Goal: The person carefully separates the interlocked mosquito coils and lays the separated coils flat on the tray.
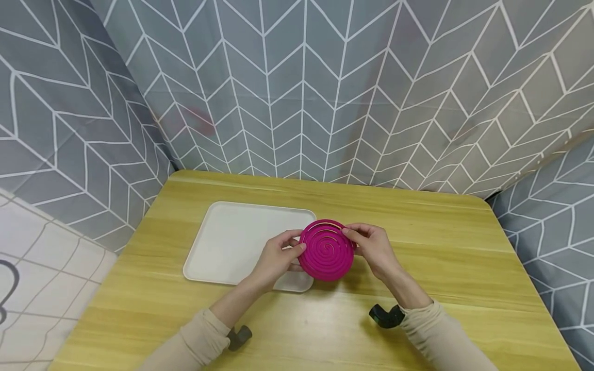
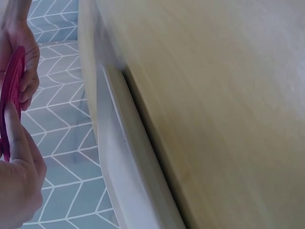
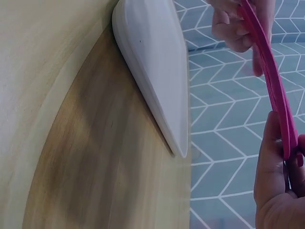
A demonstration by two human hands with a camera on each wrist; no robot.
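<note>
A round magenta spiral disc (image 1: pixel 327 252) with a coiled groove pattern is held up above the table, beside and partly over the tray's right end. My left hand (image 1: pixel 277 255) pinches its left edge, the thumb lying on the near face. On the upper right edge, my right hand (image 1: pixel 375 248) grips with thumb in front and fingers behind. From the left wrist, the disc (image 2: pixel 11 98) appears nearly edge-on between both hands. In the right wrist view the disc (image 3: pixel 271 71) looks thin and slightly bowed, and a small piece stands apart from its rim near the right thumb.
A white rectangular tray (image 1: pixel 236 237) lies on the wooden table (image 1: pixel 445 247), left of centre, its right end partly behind the left hand and the disc. Grey curtains (image 1: pixel 297 93) with white chevron lines stand behind the table and along its sides. Black wrist devices (image 1: pixel 387 315) sit at both sleeves.
</note>
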